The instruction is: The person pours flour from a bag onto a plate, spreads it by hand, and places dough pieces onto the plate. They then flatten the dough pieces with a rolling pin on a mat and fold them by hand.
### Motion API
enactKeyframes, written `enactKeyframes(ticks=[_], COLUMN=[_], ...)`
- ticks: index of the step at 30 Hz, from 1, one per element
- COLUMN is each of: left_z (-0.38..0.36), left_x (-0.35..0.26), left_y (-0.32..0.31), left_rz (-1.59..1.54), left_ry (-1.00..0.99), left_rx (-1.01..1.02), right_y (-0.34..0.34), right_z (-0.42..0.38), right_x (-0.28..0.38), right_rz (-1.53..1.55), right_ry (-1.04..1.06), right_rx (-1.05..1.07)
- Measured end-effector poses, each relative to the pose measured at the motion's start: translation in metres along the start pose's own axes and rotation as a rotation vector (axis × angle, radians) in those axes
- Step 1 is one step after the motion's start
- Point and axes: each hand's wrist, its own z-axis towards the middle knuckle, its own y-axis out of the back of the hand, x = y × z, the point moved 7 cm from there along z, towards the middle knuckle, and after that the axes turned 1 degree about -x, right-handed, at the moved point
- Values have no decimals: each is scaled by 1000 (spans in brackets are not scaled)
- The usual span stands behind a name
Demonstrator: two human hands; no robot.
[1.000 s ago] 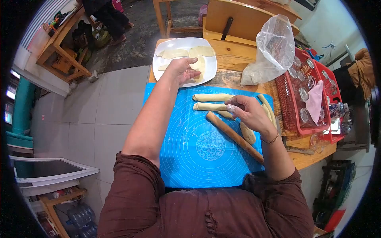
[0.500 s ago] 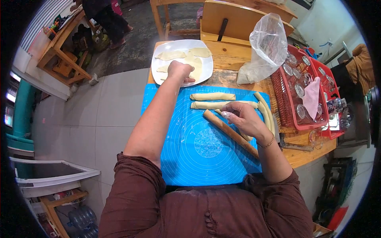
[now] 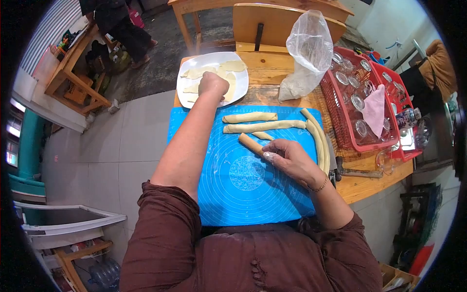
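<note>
Over the white square plate [image 3: 187, 96] is my left hand [image 3: 213, 87], fingers curled down at flat pieces of dough [image 3: 232, 65]; what they hold, if anything, is hidden. On the blue mat [image 3: 219, 194], my right hand [image 3: 290, 158] rests over a wooden rolling pin [image 3: 250, 144], its thumb and fingers at the pin and hiding much of it. Beyond the pin lie two long dough rolls [image 3: 250, 117] and a short dough piece [image 3: 263, 136]. Longer dough strips [image 3: 321, 141] curve along the mat's right side.
A clear plastic bag of flour [image 3: 304, 73] stands behind the mat. Red baskets [image 3: 345, 129] with glass jars and a pink cloth [image 3: 373, 109] are at the right, beside a hammer-like tool [image 3: 360, 173]. Another person [image 3: 127, 36] stands at the far left, by a wooden table.
My right hand has moved down from the dough rolls to the rolling pin, uncovering the short dough piece. My left hand stays over the plate, its fingers now more tucked. The view has shifted slightly.
</note>
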Motion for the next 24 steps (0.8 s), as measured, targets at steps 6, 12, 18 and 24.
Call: enactKeyframes(ticks=[6,12,18,24], left_z=[2,18,-2,22], left_x=[0,6,5,24], left_y=[0,-10,-3,-15], left_rz=[114,156,-98,-293], left_ry=[-29,-11,112,266], left_rx=[36,-69,43,30], right_y=[2,-1,3,-1], right_z=[-8,-18,-28,-40], right_x=[0,1,-9,-18], right_rz=[-47,-58,-46,-14], right_ry=[16,-15,6,-29], right_rx=[7,27,18,41])
